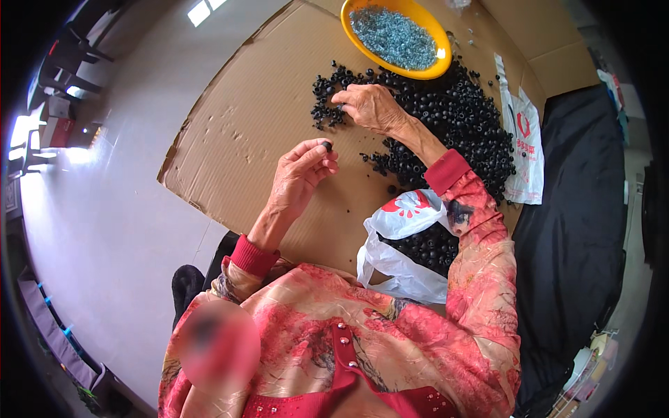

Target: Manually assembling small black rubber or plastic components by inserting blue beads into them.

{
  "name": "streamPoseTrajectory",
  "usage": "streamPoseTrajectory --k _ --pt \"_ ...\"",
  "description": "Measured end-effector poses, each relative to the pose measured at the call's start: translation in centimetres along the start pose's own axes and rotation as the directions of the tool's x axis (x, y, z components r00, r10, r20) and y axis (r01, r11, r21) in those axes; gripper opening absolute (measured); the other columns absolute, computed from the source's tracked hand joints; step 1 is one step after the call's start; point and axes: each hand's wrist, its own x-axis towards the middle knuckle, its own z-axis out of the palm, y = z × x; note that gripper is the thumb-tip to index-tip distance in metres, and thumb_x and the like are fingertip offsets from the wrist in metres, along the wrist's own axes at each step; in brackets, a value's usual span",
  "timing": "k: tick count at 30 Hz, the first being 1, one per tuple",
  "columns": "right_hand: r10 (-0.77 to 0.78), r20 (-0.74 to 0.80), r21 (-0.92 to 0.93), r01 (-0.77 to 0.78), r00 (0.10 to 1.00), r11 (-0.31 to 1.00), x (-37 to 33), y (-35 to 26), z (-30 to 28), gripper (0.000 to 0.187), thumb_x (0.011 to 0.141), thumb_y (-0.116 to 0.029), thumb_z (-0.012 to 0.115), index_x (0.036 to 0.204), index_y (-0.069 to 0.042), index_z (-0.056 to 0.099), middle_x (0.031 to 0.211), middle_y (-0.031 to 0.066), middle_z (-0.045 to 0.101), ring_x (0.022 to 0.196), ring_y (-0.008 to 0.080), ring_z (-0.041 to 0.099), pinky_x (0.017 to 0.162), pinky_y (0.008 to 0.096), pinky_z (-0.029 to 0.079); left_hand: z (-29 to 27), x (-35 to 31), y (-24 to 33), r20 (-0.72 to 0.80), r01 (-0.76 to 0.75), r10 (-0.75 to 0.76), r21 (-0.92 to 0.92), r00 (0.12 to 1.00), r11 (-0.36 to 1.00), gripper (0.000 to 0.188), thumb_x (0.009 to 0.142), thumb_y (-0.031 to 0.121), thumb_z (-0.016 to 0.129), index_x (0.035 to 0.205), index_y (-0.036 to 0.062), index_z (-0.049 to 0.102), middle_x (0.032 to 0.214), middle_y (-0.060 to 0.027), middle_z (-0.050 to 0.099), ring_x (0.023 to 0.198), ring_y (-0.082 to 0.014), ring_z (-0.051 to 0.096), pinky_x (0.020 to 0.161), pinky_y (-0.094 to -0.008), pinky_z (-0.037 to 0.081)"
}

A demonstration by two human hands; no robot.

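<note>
Left hand (301,171) pinched bead (327,146), left of pile (453,111). Right hand (371,109) was nearer pile, over its left edge; couldn't tell if it gripped anything.

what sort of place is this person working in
Probably a home or small informal workroom, though I can't be sure: a cardboard sheet serves as the work surface, with a loose heap of small black parts and a yellow bowl on it.

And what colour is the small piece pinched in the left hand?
The small piece in the left hand is black, best seen in the head view.
</note>
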Motion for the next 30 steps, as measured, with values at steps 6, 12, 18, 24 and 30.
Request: streamPoseTrajectory --k 6,12,18,24,30 --pt "-0.009 0.088 0.019 0.007 0.996 1.000 0.3 0.1 -0.3 0.015 0.075 -0.010 0.057 0.088 -0.004 0.062 0.077 0.0107 0.060 0.073 0.0297 0.061 0.066 0.0366 0.050 -0.5 0.3 -0.1 0.020 -0.008 0.008 0.001 1.000 1.000 0.017 0.087 0.014 0.058 0.099 0.0014 0.059 0.086 -0.0078 0.063 0.075 -0.0151 0.059 0.072 -0.0293 0.048" --pt "0.019 0.115 0.110 -0.031 0.993 0.993 0.0 -0.7 -0.9 0.008 0.074 -0.007 0.056 0.080 -0.001 0.057 0.075 0.0120 0.060 0.071 0.0306 0.060 0.066 0.0380 0.049 -0.4 0.4 -0.2 0.021 -0.006 0.005 0.015 1.000 1.000 0.017 0.087 0.014 0.058 0.099 0.0015 0.059 0.085 -0.0075 0.062 0.075 -0.0150 0.058 0.073 -0.0295 0.048" --pt "0.023 0.053 0.235 -0.035 0.998 0.971 -0.7 -0.9 -1.1 0.008 0.073 -0.006 0.059 0.076 -0.001 0.053 0.068 0.0106 0.057 0.064 0.0254 0.059 0.059 0.0342 0.047 -0.7 0.5 -0.3 0.025 -0.004 0.004 -0.005 1.000 1.000 0.018 0.088 0.013 0.057 0.101 0.0018 0.058 0.088 -0.0068 0.061 0.078 -0.0149 0.058 0.075 -0.0305 0.048" --pt "0.274 0.068 0.433 -0.276 0.959 0.858 -2.1 -3.1 -5.3 0.010 0.075 -0.006 0.065 0.081 -0.002 0.059 0.068 0.0007 0.058 0.062 0.0070 0.053 0.057 0.0220 0.044 0.2 1.7 -0.3 0.097 0.034 -0.016 -0.186 0.995 0.982 0.021 0.089 0.013 0.053 0.106 0.0011 0.055 0.090 -0.0067 0.060 0.081 -0.0156 0.058 0.080 -0.0338 0.049" --pt "0.166 -0.101 0.528 -0.088 0.981 0.845 -2.3 -6.6 -7.1 0.012 0.074 -0.007 0.067 0.076 -0.001 0.057 0.067 0.0048 0.061 0.062 0.0101 0.059 0.057 0.0238 0.049 1.2 2.2 -0.3 0.225 0.060 0.001 -0.264 0.974 0.963 0.023 0.090 0.014 0.051 0.109 0.0009 0.053 0.094 -0.0076 0.060 0.083 -0.0164 0.059 0.082 -0.0350 0.049"
